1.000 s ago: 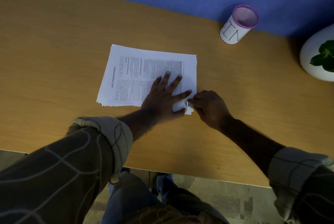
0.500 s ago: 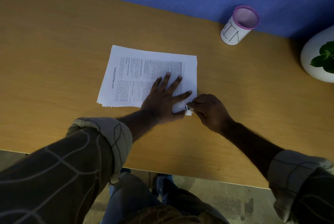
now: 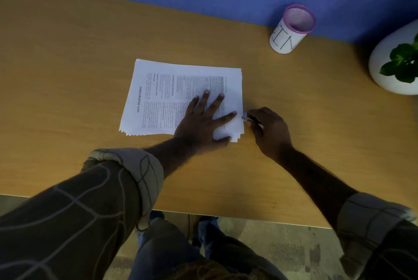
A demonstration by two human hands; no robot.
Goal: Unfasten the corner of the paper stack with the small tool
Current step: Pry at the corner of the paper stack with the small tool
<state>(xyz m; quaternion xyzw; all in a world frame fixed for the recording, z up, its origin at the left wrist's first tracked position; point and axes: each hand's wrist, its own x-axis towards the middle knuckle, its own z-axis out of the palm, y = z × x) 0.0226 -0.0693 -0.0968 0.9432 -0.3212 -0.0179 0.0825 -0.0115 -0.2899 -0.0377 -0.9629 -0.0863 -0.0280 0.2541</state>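
Note:
A stack of printed white paper (image 3: 158, 96) lies on the wooden desk (image 3: 67, 76). My left hand (image 3: 201, 121) presses flat on the stack's right half, fingers spread. My right hand (image 3: 269, 132) is just off the stack's right edge, its fingers pinched on a small metal tool (image 3: 245, 118) whose tip touches that edge. The stack's near right corner (image 3: 235, 137) shows between the two hands, its sheets slightly stepped. Most of the tool is hidden inside the fingers.
A white mesh cup with a pink rim (image 3: 291, 28) stands at the back right by the blue wall. A white pot with a green plant (image 3: 395, 62) sits at the far right. The desk's near edge runs just below my forearms.
My right hand has moved with the tool from the near right corner up along the stack's right edge. My left hand has stayed pressed on the paper.

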